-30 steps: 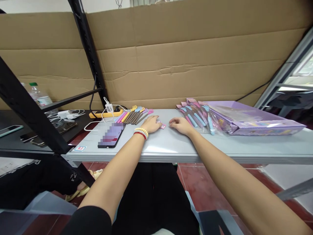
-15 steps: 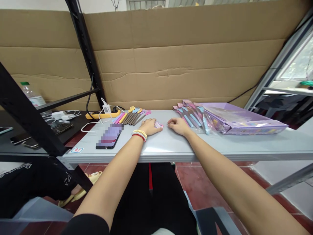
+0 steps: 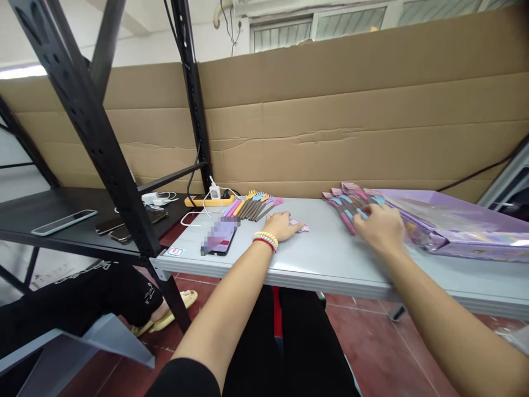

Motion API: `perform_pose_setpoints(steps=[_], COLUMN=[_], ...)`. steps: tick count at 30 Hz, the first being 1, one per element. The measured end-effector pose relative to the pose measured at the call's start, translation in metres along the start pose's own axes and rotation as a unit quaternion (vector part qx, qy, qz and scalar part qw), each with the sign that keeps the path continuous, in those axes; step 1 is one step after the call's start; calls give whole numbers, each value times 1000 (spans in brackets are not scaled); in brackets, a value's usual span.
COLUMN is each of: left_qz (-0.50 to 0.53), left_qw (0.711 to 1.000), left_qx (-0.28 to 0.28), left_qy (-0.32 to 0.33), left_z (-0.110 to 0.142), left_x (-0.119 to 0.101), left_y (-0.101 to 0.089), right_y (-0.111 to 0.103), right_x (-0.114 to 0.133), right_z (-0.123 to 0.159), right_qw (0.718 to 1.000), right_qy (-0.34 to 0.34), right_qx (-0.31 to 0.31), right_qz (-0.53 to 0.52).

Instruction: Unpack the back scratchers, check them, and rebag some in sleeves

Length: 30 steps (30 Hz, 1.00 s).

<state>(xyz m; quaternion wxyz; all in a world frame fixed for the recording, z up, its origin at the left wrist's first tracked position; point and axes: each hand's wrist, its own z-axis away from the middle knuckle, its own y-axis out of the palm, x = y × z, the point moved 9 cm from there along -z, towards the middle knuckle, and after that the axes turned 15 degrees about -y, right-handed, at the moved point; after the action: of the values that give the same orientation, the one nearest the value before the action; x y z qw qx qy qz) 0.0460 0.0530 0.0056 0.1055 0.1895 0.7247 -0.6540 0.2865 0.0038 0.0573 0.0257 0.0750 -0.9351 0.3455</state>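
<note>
Right now your left hand [image 3: 280, 226] lies palm-down, fingers loosely spread, not closed; small pink card [image 3: 305, 228] sits at its thumb, partly covered. Right hand [image 3: 381, 227], half-curled, blurred, overlaps wrapped sticks [image 3: 347, 223] beside purple box [image 3: 467, 246]; can't tell if it's gripping any.

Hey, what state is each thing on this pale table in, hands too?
Left hand: palm down, at pink piece
Pink piece: partly covered
Right hand: over wrapped sticks, grip unclear
Wrapped sticks: bagged, piled
Bare sticks: unwrapped, side by side
Phone: face up
White charger: plugged in
Purple box: open
</note>
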Motion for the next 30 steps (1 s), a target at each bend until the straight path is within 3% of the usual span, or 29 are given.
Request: perform_pose_setpoints(steps=[4,7,17,21,26,30], left_qz=[-10,-5,-11,-14,0,30], left_qw=[998,996,997,997,997,997], left_qx=[-52,-74,-73,-72,-73,-77], left_qy=[-28,-49,-33,-31,-21,-11], left_z=[-4,-5,1,1,-2,-4], left_x=[6,12,12,11,12,11], left_y=[-8,-14,-19,-19,-19,-19], right_y=[-6,-8,5,10,9,5], right_x=[-49,-69,-86,-91,-91,-86], right_z=[28,44,52,55,59,58], right_qw=[998,994,984,974,959,961], right_qy=[64,107,177,209,254,251], right_qx=[8,7,39,83,118,112], right_qz=[18,17,4,-10,-29,-36])
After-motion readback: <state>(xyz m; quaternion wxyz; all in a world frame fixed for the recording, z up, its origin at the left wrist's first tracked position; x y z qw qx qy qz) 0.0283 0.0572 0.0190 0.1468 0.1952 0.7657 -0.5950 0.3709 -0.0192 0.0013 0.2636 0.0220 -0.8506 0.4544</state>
